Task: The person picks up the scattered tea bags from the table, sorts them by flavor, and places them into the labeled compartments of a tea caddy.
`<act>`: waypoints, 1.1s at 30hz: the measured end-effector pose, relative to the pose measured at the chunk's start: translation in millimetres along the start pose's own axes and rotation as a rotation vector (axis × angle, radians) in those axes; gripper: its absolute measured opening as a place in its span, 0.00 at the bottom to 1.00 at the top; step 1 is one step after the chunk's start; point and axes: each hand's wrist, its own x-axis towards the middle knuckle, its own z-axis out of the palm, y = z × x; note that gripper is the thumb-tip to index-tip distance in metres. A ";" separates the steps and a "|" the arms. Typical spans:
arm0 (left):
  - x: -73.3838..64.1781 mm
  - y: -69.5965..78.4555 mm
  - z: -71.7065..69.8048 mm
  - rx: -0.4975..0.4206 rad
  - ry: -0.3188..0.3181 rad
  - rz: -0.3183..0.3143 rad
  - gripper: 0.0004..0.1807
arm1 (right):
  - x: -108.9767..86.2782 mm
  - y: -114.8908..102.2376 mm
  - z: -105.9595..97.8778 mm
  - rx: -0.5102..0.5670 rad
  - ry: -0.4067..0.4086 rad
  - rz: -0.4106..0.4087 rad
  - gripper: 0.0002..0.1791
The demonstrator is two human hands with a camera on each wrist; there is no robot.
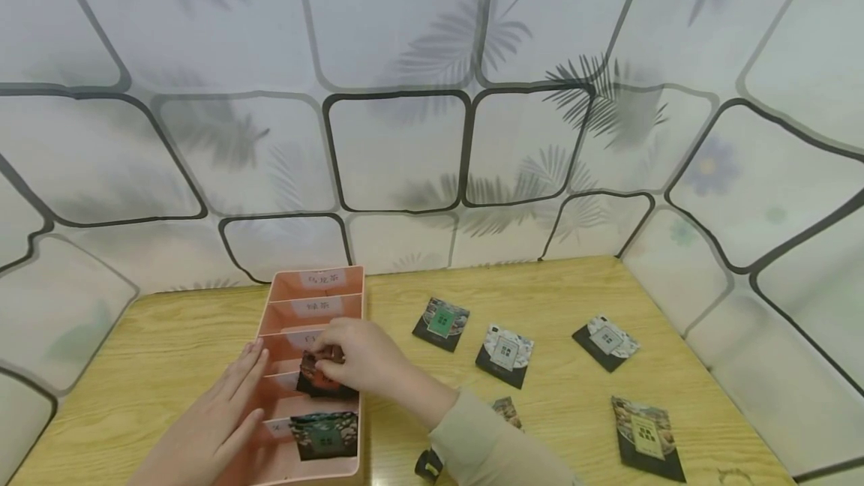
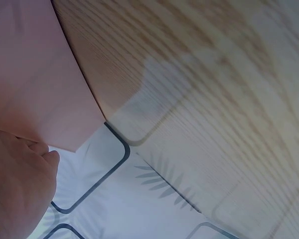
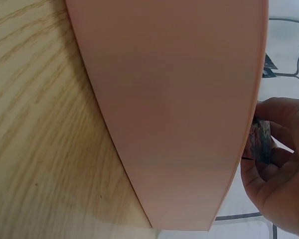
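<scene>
A long pink box (image 1: 286,287) with several divided compartments stands on the table, with white labels on its dividers. My right hand (image 1: 367,358) pinches a red and black tea packet (image 1: 317,382) by its upper part, over a middle compartment. In the right wrist view the fingers (image 3: 276,107) hold the packet (image 3: 260,142) just past the box's side wall (image 3: 174,109). My left hand (image 1: 209,426) rests along the box's left rim, its fingers extended. A green and black packet (image 1: 327,437) leans in the nearest labelled compartment.
On the wooden table (image 1: 398,287) right of the box lie a green-labelled packet (image 1: 442,321), two white-labelled packets (image 1: 505,353) and a yellow-labelled packet (image 1: 648,437). My right sleeve (image 1: 486,441) partly hides a brownish packet (image 1: 508,412) and a dark item (image 1: 427,465). Patterned curtains (image 1: 405,148) enclose the table.
</scene>
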 end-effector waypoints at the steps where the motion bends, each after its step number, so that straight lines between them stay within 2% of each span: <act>1: 0.1 0.4 -0.3 -0.001 -0.005 -0.005 0.38 | -0.4 0.2 1.2 -0.011 0.001 -0.010 0.08; 5: 0.3 0.6 -0.5 -0.010 -0.018 -0.020 0.38 | -0.3 1.5 5.8 -0.001 0.014 -0.026 0.07; 11: 0.9 -0.6 0.4 -0.009 -0.002 -0.007 0.37 | 0.0 3.5 10.9 0.080 0.010 0.020 0.05; 18: 1.2 -1.0 0.4 -0.017 -0.009 -0.008 0.37 | -1.5 6.0 16.6 0.065 0.004 0.030 0.06; 25: 0.8 -1.1 0.8 -0.007 0.009 0.005 0.37 | -2.5 8.0 20.8 0.026 0.027 0.017 0.05; 33: 0.7 -0.4 0.8 -0.003 0.012 0.000 0.37 | -2.6 8.2 20.0 0.075 0.019 0.027 0.04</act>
